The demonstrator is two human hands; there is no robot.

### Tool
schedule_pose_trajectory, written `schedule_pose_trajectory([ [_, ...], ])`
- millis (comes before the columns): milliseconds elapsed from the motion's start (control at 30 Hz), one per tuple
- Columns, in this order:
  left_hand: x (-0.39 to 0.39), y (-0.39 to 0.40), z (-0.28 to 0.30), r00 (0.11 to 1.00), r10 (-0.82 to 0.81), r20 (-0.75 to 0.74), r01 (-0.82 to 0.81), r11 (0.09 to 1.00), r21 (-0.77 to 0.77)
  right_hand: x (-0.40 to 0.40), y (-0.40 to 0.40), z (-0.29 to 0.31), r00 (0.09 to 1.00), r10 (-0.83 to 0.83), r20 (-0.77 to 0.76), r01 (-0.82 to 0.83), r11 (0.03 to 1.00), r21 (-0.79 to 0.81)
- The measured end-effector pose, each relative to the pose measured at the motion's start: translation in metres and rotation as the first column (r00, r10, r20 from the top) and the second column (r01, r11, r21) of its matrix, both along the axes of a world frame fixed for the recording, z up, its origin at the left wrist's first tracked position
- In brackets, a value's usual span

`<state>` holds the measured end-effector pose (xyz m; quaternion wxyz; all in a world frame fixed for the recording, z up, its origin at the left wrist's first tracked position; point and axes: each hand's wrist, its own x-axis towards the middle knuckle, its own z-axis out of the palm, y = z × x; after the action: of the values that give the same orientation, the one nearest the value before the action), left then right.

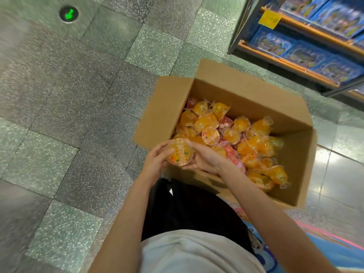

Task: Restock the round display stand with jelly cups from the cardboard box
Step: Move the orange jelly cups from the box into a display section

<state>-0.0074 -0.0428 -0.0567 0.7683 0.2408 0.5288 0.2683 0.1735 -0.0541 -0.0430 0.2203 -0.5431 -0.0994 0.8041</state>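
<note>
Two bare hands meet over the near left corner of an open brown cardboard box sitting on a speckled grey-green tiled floor. Our left hand and right hand are drawn close together, both wrapped around one clear round plastic jelly cup with orange filling, its printed film lid facing up toward us. The left fingers cup its left side while the right palm and fingers cradle its right and underside. Beneath and beyond it, the box holds a loose heap of orange and a few red jelly cups, lying at every angle. To do this step well, we judge that we should keep the cup level, press only lightly on its thin wall, and lift it clear of the box flap before turning away. The round display stand is not in view, so we cannot say where the cup must go or how full the stand is. At upper right a shop shelf with orange rails and blue packages is cut off and blurred. A small green floor marker is too soft to read. Something colourful lies at lower right, partly hidden by our right arm.
</note>
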Motion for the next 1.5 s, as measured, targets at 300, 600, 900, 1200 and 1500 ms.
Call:
schedule_pose_trajectory([
  [300, -0.024, -0.017, -0.011, 0.933, 0.352, 0.078, -0.343, 0.933, -0.107, 0.001, 0.044, -0.047, 0.349, 0.297, 0.889, -0.71, 0.702, 0.044],
  [600, -0.03, -0.029, -0.013, 0.84, 0.537, 0.073, -0.52, 0.836, -0.174, -0.004, 0.048, -0.091, 0.201, 0.418, 0.886, -0.907, 0.42, 0.007],
  [900, -0.033, -0.028, -0.018, 0.925, 0.377, 0.046, -0.37, 0.921, -0.119, -0.005, 0.003, -0.076, 0.639, 0.205, 0.742, -0.512, 0.832, 0.211],
  [1200, -0.001, -0.017, -0.001, 0.98, 0.141, 0.139, -0.125, 0.985, -0.122, -0.012, -0.063, -0.011, 0.696, -0.674, 0.247, 0.651, 0.738, 0.177],
  [1500, 0.056, -0.069, 0.032, 0.95, -0.233, 0.208, 0.253, 0.965, -0.072, -0.013, -0.17, 0.032, 0.177, -0.976, 0.13, 0.946, 0.205, 0.251],
])
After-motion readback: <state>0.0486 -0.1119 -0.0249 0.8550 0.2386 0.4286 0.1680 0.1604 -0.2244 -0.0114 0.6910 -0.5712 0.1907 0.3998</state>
